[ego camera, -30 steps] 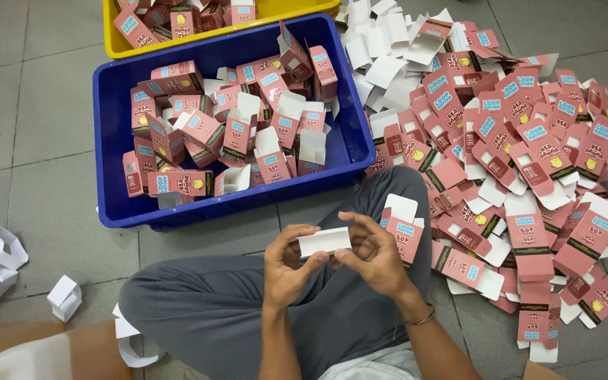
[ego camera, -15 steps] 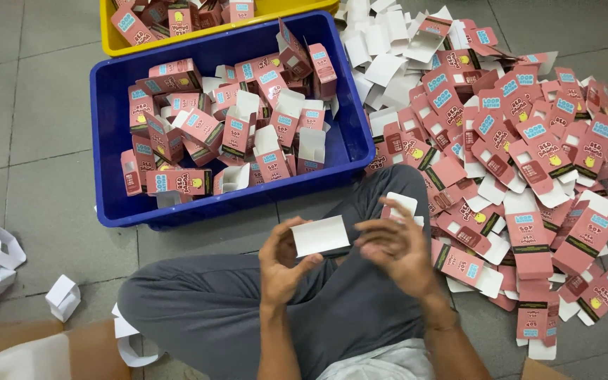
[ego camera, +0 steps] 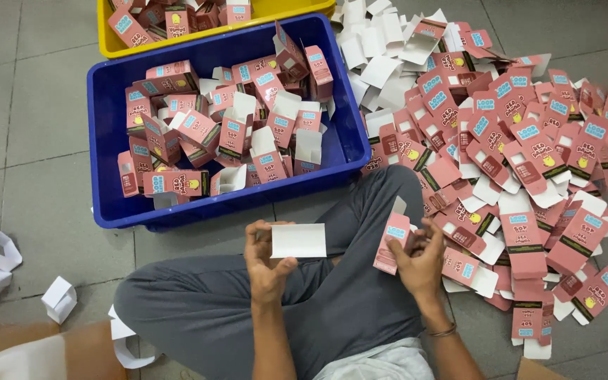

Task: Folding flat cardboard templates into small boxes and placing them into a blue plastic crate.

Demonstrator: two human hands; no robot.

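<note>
Here, left hand grip clamped on flat white card, right hand pinching pink carton.

The blue crate holds pink cartons with light-blue labels, yellow spots and white flaps. Behind the crate sits a yellow bin; right of it lies a pink-and-white carton heap on grey floor tiles. In front of the crate are dark grey trousers, a plain white card and one pink carton.

Your tub of folded boxes sits ahead-left, another tub behind it; flat cartons pile on the floor to your right.
</note>
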